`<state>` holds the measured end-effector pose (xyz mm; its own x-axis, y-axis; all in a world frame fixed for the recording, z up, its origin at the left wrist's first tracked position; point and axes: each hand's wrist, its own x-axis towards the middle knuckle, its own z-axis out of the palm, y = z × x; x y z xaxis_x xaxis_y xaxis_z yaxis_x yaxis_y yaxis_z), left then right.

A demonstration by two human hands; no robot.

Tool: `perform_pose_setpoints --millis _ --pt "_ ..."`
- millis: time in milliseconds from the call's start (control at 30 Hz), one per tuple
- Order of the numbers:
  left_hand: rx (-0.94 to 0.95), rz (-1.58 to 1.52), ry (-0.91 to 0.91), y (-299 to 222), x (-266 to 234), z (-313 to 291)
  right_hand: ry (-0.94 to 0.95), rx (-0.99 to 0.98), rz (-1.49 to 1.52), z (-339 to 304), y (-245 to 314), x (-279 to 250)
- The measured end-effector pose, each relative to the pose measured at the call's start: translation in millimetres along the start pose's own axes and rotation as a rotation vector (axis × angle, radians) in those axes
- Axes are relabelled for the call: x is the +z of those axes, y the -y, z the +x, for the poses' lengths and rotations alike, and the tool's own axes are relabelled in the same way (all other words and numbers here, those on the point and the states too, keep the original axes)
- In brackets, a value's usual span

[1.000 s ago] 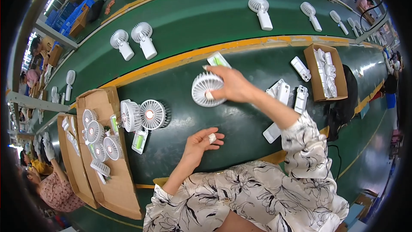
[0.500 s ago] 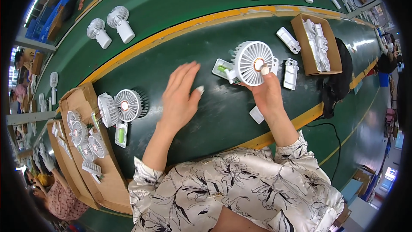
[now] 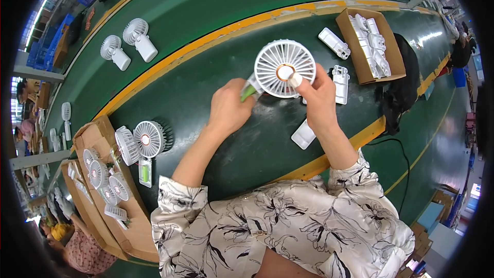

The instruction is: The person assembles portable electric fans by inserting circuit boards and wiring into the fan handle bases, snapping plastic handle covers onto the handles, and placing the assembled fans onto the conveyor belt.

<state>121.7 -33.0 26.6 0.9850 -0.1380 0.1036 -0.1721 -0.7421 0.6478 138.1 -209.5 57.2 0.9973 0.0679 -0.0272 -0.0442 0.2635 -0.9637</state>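
Between my two hands is a white handheld fan [image 3: 272, 62], its round grille turned upward and a green battery showing in its open handle. My left hand [image 3: 229, 107] closes round the handle end. With the thumb on the grille's hub and the fingers behind it, my right hand [image 3: 323, 100] grips the fan head. Below my right hand a white handle cover [image 3: 304, 134] lies on the dark green bench [image 3: 200, 67]. Two more white handle shells, one upper [image 3: 334, 44] and one lower [image 3: 341, 85], lie beyond it.
A cardboard box [image 3: 359, 62] of white shells stands at the right, beside a black cloth [image 3: 406, 67]. At left, fans [image 3: 149, 139] rest near an open carton [image 3: 126, 211] holding several more. Finished-looking fans [image 3: 141, 41] sit on the green belt [image 3: 200, 10] beyond the yellow edge.
My left hand has moved right and closed on the fan's handle. The fan has shifted left in my right hand, and the view has turned slightly.
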Motion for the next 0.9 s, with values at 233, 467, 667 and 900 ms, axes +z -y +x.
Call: perform_pose_setpoints --millis 233,467,667,900 --pt "-0.542 -0.679 -0.07 2 -17 -57 0.163 0.543 0.439 8 -23 22" --pt "-0.704 -1.103 0.019 10 -15 -88 0.188 0.653 0.483 7 -42 56" --pt "-0.685 -1.52 -0.013 26 -20 -94 0.23 0.701 0.474 -2 -35 74" --pt "-0.666 -1.499 0.015 34 -26 -96 0.261 0.723 0.442 -6 -39 72"
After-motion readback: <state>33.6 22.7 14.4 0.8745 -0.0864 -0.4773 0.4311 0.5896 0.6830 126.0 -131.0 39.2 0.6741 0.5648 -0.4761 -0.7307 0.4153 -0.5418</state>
